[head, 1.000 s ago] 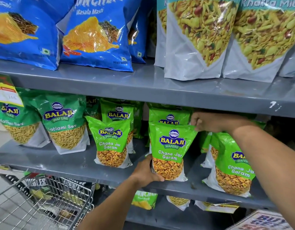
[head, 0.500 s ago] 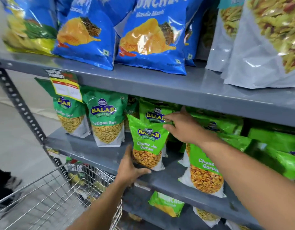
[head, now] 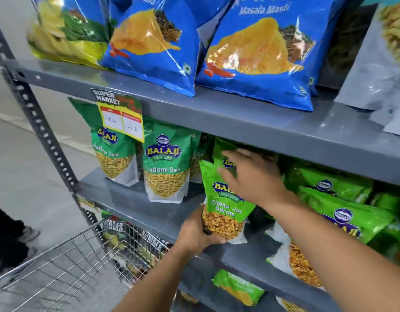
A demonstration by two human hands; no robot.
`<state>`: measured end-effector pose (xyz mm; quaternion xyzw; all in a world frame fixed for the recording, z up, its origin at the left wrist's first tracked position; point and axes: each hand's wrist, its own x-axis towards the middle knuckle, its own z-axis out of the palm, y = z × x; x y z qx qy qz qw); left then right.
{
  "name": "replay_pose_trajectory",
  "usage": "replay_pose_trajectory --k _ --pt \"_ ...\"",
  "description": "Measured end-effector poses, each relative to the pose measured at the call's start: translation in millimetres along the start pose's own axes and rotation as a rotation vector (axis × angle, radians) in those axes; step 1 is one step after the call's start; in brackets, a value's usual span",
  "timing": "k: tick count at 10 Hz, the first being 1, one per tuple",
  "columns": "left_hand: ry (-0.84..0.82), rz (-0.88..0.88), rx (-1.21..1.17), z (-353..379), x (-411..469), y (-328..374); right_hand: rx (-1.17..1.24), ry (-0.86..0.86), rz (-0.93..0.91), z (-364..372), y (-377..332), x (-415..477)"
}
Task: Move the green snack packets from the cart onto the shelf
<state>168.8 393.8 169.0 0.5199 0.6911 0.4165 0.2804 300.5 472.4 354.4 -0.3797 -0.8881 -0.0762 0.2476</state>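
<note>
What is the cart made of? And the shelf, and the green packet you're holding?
The cart looks like bare metal wire: thin silvery rods crossing in a grid. The shelf seems to be grey painted metal, smooth with a dull shine. The Chana Jor Garam packet in the left hand looks like glossy plastic film, crinkled and reflecting light.

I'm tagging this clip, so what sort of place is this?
Most likely a supermarket aisle: grey metal shelving stocked with rows of snack packets, a "Super Market" price tag clipped to the shelf edge, and a wire cart alongside.
</note>
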Motion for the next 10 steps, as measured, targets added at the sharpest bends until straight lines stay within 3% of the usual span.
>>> replay_pose_trajectory --k 1,2,3,4,5,6,8,9,10 --pt "-0.01 0.013 -0.001 0 1 0 -0.038 -0.131 -0.092 17 -17 23" --pt "-0.022 0.03 -0.012 -2 2 2 -0.139 -0.07 -0.11 25 -22 31" --pt "-0.036 0.034 -0.016 -3 4 3 -0.076 -0.057 -0.008 25 -20 31" --pt "-0.043 0.03 -0.023 -1 5 0 -0.013 -0.144 0.008 16 -12 31" --pt "-0.056 0.013 -0.027 -1 7 -3 -0.013 -0.338 0.023 -10 10 18" --pt "-0.041 0.011 -0.014 -3 9 -3 -0.131 -0.522 0.102 -32 38 1" --pt "-0.06 0.02 0.034 -7 -2 3 -0.111 -0.382 0.292 -36 25 -22" --pt "0.095 0.17 0.217 -11 -21 11 -0.064 -0.18 0.282 -50 10 -56" --pt "0.278 0.52 0.487 -10 -50 34 -0.029 0.144 0.156 -71 4 -111"
